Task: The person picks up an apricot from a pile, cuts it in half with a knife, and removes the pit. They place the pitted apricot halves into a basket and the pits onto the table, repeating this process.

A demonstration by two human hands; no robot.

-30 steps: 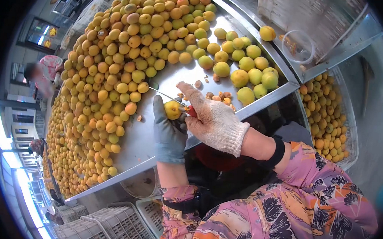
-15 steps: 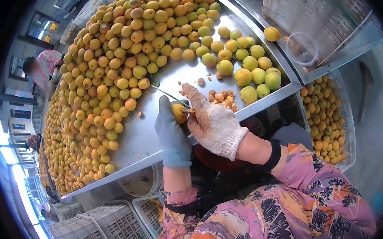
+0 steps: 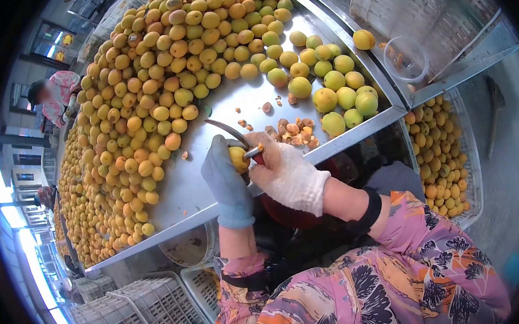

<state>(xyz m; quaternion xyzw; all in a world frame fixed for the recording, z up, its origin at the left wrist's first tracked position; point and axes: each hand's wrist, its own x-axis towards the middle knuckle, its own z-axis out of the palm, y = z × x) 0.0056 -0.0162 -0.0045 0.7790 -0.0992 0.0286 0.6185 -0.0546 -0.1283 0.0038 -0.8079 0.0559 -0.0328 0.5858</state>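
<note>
My left hand (image 3: 227, 181), in a grey-blue glove, is closed around a yellow apricot (image 3: 237, 159) above the near edge of the metal table (image 3: 177, 195). Gripped in my right hand (image 3: 291, 177), which wears a stained white knit glove, is a small curved knife (image 3: 230, 130) with a reddish handle. Its blade points up and left over the table, and its metal neck lies close beside the apricot. Whether the edge is cutting into the fruit is hidden. Just beyond my right hand lie brown pits and orange scraps (image 3: 297, 133).
A large heap of apricots (image 3: 158, 67) covers the table's left and back. Greener apricots (image 3: 346, 99) sit by the right rim. A clear plastic tub (image 3: 405, 59) stands beyond it. Crates hold fruit (image 3: 438, 155) at right and stand below left (image 3: 150, 301). Another person (image 3: 58, 96) is at far left.
My right index finger, stretched out before, is now curled in around the knife. The knife has turned, showing more of its curved blade. My left hand still holds the apricot.
</note>
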